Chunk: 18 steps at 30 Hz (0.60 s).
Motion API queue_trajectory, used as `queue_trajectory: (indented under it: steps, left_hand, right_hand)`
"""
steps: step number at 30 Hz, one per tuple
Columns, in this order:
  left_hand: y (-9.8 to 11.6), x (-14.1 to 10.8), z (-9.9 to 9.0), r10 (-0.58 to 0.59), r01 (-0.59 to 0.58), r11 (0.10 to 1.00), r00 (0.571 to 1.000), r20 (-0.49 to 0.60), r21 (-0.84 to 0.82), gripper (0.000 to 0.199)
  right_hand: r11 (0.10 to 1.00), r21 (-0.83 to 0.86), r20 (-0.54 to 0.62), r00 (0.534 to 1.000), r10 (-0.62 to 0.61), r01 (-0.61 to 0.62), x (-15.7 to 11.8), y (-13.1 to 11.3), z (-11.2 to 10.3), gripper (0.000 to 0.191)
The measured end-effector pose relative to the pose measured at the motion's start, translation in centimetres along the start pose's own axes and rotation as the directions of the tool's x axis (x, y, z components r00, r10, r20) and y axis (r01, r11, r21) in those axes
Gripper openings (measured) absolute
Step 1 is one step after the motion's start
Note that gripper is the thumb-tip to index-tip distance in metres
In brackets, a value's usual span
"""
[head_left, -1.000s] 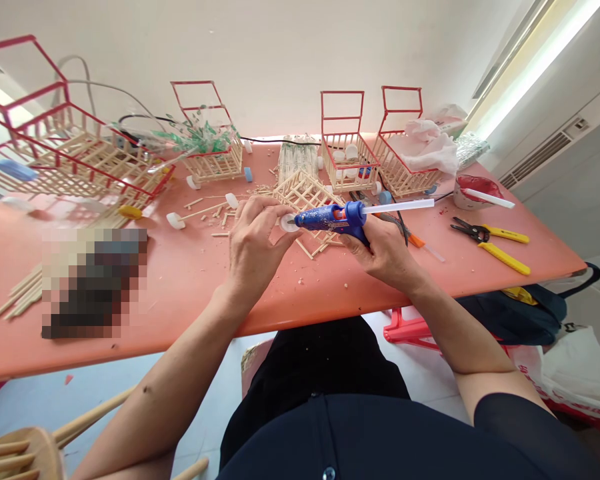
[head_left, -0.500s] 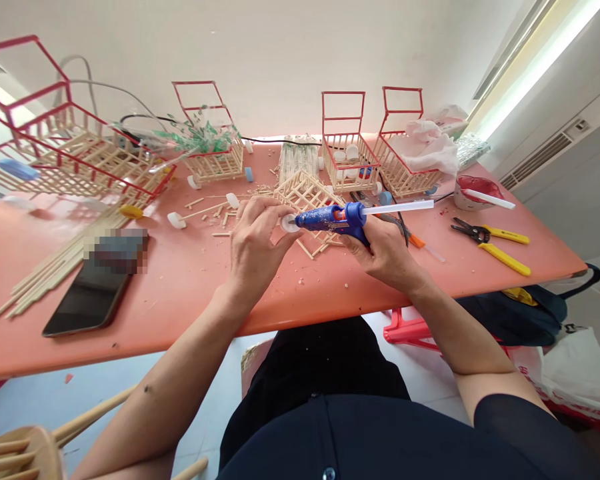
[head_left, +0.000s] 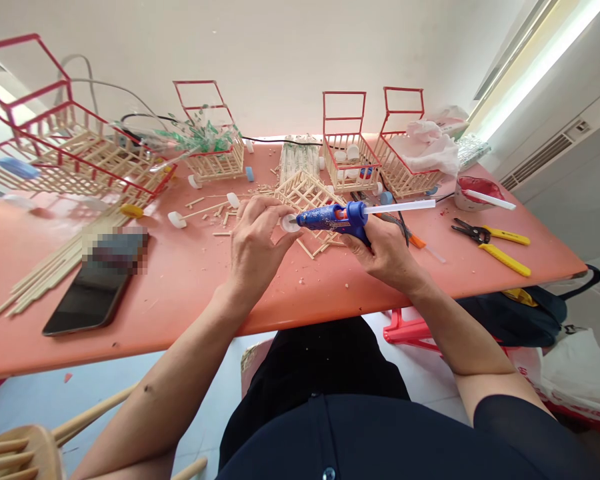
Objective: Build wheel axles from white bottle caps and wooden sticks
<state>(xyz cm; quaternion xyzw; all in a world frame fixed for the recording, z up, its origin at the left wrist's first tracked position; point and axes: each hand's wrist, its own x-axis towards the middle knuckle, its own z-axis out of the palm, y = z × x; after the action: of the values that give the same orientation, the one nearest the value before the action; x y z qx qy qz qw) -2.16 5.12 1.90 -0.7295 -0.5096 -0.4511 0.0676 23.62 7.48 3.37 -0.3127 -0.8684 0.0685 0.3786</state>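
Note:
My left hand [head_left: 257, 243] pinches a white bottle cap [head_left: 289, 225] between thumb and fingers, its hollow side turned toward the right. A blue hot glue gun [head_left: 325, 217] is gripped in my right hand [head_left: 387, 250], its nozzle at the cap's inside. A long clear glue stick [head_left: 403, 207] juts from the back of the gun. Behind and below the gun lies a lattice of wooden sticks [head_left: 305, 190], partly covered by it. Left of my left hand, a stick axle with white cap wheels [head_left: 177, 220] rests on the orange table [head_left: 180, 293].
Small stick carts with red handles [head_left: 350, 157] line the wall. At the left are a large stick cart [head_left: 90, 150], long sticks [head_left: 65, 253] and a phone [head_left: 97, 283]. Yellow-handled pliers [head_left: 500, 247] and a red-stained bowl [head_left: 480, 193] lie at the right.

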Motion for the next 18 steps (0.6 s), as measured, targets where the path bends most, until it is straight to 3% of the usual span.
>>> queue_trajectory:
  steps: [12,18]
  left_hand:
    - [0.06,-0.02,0.11,0.014,-0.015,0.999,0.999,-0.032,-0.028,0.016]
    - [-0.06,-0.01,0.05,-0.003,0.003,1.0,1.0,0.002,0.01,0.017]
  right_hand:
    - [1.0,-0.014,0.0,1.0,-0.024,0.024,0.07,-0.16,-0.2,0.03]
    - [1.0,-0.008,-0.003,1.0,0.01,-0.01,0.14,-0.22,-0.07,0.031]
